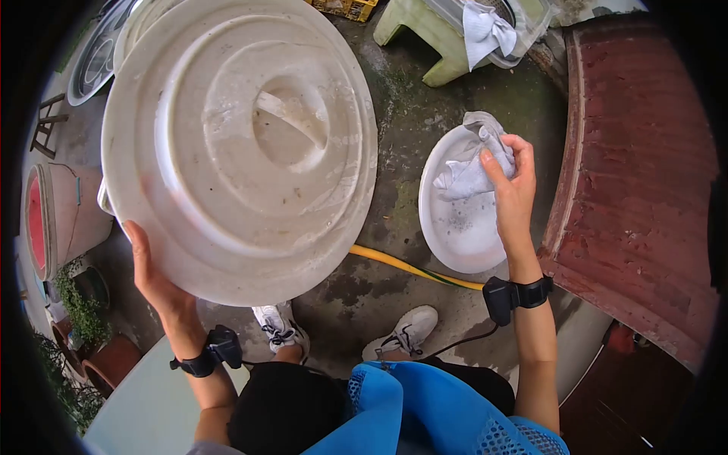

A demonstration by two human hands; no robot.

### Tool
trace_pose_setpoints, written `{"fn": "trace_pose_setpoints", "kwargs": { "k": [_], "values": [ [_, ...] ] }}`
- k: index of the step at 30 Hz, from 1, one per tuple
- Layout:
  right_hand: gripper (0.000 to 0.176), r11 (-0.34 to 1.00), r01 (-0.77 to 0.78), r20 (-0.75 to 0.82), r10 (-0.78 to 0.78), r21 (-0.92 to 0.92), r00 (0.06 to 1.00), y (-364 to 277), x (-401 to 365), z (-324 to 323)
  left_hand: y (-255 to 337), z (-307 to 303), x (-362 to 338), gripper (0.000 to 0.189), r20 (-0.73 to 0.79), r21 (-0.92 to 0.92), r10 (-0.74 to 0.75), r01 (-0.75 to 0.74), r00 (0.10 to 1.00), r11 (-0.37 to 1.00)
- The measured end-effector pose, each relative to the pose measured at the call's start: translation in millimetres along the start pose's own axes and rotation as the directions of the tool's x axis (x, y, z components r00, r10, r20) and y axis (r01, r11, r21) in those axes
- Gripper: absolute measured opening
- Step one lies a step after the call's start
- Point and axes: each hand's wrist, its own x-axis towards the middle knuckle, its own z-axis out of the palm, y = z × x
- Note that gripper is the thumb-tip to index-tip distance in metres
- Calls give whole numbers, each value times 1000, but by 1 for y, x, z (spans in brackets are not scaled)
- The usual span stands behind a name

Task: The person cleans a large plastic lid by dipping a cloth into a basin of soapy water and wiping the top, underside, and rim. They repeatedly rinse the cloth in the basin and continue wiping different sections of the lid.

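A large round white lid with a recessed handle fills the upper left of the view, tilted. At its lower left edge is my left hand, thumb on the near side and the other fingers hidden behind the rim. My right hand grips a wet, crumpled white cloth between thumb and fingers. Beneath the cloth, a white basin with some cloudy water stands on the ground.
A yellow hose crosses the ground. A green stool carries a basket and another cloth. Right is a dark red panel. Left are a pinkish bucket, plants and pots.
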Motion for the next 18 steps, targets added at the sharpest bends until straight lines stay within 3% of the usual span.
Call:
{"fn": "trace_pose_setpoints", "kwargs": {
  "k": [3, 4, 6, 8, 10, 11, 12, 14, 15, 16, 18],
  "values": [
    [32, 985, -171, -57, 171, 2, 984, 33, -14, -10, 17, 8, -11, 59, -116, 43, 121, -117, 986, 992],
    [32, 984, -176, -74, 177, 10, 982, 44, -19, -12, 23, 12, -16, 59, -145, 63, 161, -154, 976, 986],
    [35, 963, -223, -166, 198, -149, 966, 67, -27, -12, 37, 18, -23, 60, -171, 62, 185, -177, 968, 982],
    [37, 950, -261, -185, 229, -172, 956, 101, -36, -12, 50, 24, -31, 57, -290, 143, 295, -264, 910, 954],
    [37, 936, -229, -95, 211, -268, 973, 119, -47, -12, 59, 29, -37, 57, -304, 99, 322, -307, 896, 947],
    [37, 911, -282, -27, 288, -301, 957, 117, -51, -15, 60, 30, -38, 57, -306, 178, 417, -379, 856, 908],
    [37, 910, -290, -41, 291, -296, 956, 129, -55, -17, 64, 25, -37, 57, -292, 175, 416, -380, 861, 908],
    [37, 883, -349, 109, 399, -314, 910, 144, -60, -14, 74, 12, -32, 56, -263, 142, 451, -428, 853, 893],
    [36, 824, -400, 120, 481, -402, 869, 139, -62, -18, 76, 10, -31, 57, -235, 174, 469, -438, 851, 882],
    [36, 824, -404, 116, 482, -396, 869, 133, -62, -24, 76, 9, -32, 57, -227, 174, 471, -440, 853, 881],
    [33, 839, -175, -60, 168, -515, 984, 126, -62, -39, 77, 17, -33, 60, -216, 94, 396, -384, 893, 918]
  ]
}}
